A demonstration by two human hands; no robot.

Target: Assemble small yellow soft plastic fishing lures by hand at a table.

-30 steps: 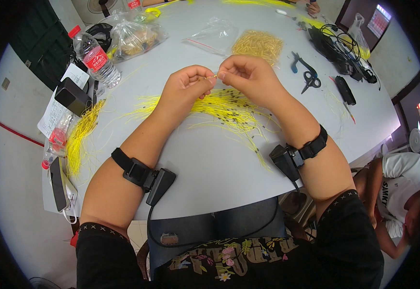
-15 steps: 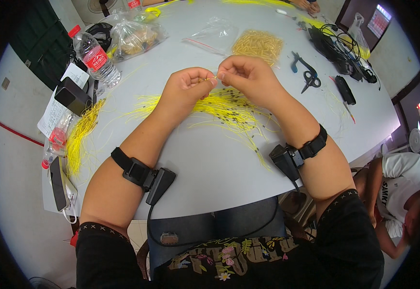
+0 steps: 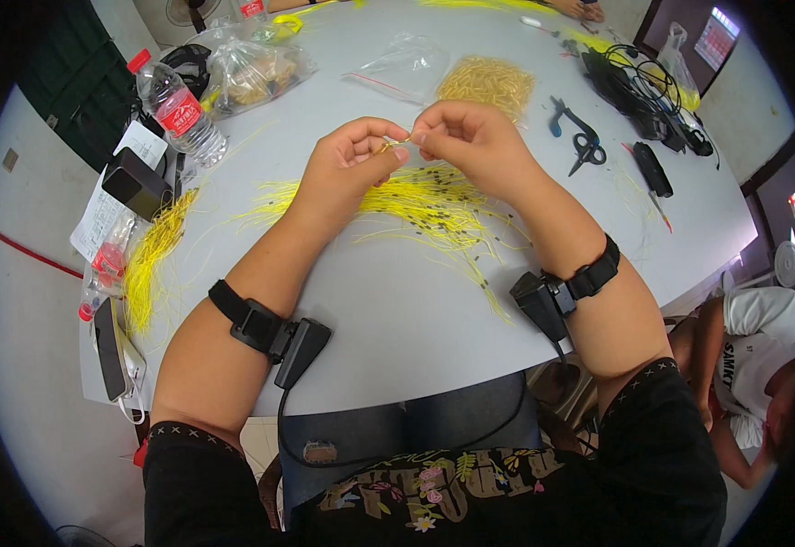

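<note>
Over the middle of the table, my left hand (image 3: 352, 164) and my right hand (image 3: 478, 150) meet fingertip to fingertip. Both pinch a thin yellow cord (image 3: 389, 146), of which only a short bit shows between thumb and forefinger of the left. Whether a small fitting sits on it is too fine to tell. Below the hands lies a loose bundle of yellow cords (image 3: 429, 202) with small dark pieces on the strands, partly hidden by my left hand. Beyond the right hand is a clear bag of small gold-coloured pieces (image 3: 487, 84).
A second yellow bundle (image 3: 153, 260) hangs by the left edge near a water bottle (image 3: 178, 111) and a black box (image 3: 137, 180). Scissors (image 3: 587, 150), a black-handled tool (image 3: 653, 170) and tangled black cables (image 3: 639, 100) lie right. A person (image 3: 762, 356) sits at lower right.
My left fingers have lifted slightly and loosened apart, showing more of the yellow cord. The right hand has hardly moved, and the bundles lie as before.
</note>
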